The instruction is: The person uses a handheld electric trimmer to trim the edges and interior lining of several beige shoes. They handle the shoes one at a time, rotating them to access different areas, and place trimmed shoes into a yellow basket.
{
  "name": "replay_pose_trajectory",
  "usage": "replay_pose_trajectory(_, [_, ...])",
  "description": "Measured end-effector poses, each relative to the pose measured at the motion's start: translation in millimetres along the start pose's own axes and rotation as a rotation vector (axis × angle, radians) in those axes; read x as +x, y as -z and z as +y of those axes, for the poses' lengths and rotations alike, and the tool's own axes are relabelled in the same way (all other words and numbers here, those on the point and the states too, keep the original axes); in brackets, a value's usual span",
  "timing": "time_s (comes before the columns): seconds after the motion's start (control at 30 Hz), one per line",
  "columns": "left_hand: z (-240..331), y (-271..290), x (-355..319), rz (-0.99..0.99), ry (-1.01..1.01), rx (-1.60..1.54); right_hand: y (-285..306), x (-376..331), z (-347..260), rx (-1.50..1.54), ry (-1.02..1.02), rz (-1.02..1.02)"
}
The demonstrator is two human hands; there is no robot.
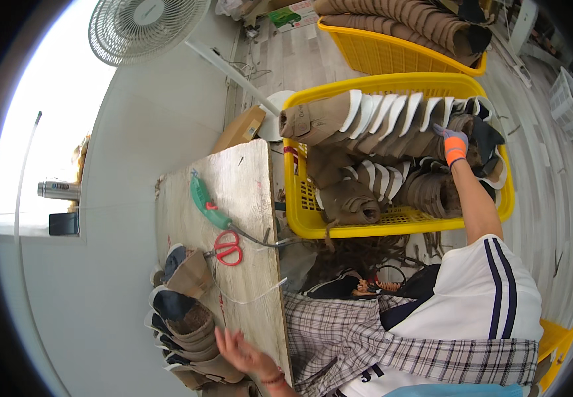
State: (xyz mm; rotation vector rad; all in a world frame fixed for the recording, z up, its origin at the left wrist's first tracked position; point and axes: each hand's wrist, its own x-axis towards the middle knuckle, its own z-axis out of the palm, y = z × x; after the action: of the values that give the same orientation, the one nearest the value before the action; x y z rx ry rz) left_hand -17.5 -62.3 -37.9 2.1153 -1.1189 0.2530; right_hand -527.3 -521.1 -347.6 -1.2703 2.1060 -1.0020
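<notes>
Two hands, far apart. My left hand [237, 351] shows only at the lower edge, with the wrist cut off by the frame. Its fingers are spread wide and hold nothing, and they lie over the stacked boots [190, 327] at the near end of the bench [246, 178]. I cannot tell whether my palm presses on the nearest boot or only hovers over it. The lowest boots of that stack run out of view.

My right hand [454, 145] wears a grey and orange glove and is stretched well away from me into the yellow basket [372, 231]. It sits among the basket boots [379, 116], a row of brown uppers with white soles lying on their sides. The fingertips are sunk between two of them, so I cannot make out whether they are closed on anything.

Ahead of my left hand, red scissors [228, 248] lie on the bench, with a green-handled tool [203, 198] just beyond them. A second yellow crate [392, 56], also full of brown boots, stands past my right hand, partly cut off. A plaid cloth [339, 337] covers my lap between the two hands.
</notes>
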Motion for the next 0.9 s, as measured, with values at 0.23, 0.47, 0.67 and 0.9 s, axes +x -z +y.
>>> replay_pose_trajectory(0.23, [108, -180, 104, -0.501, -0.421, -0.352, 2, -37, -6, -0.555, 0.318, -0.012])
replay_pose_trajectory(0.47, [115, -341, 174, -0.732, -0.055, -0.602, 6, -28, -7, -0.556, 0.196, -0.066])
replay_pose_trajectory(0.67, [106, -409, 201, -0.764, 0.083, -0.493, -5, -26, -2, -0.083, -0.245, 0.054])
replay_pose_trajectory(0.9, [104, -441, 216, -0.837, 0.19, -0.321, -6, -30, 13, 0.0, -0.273, 0.061])
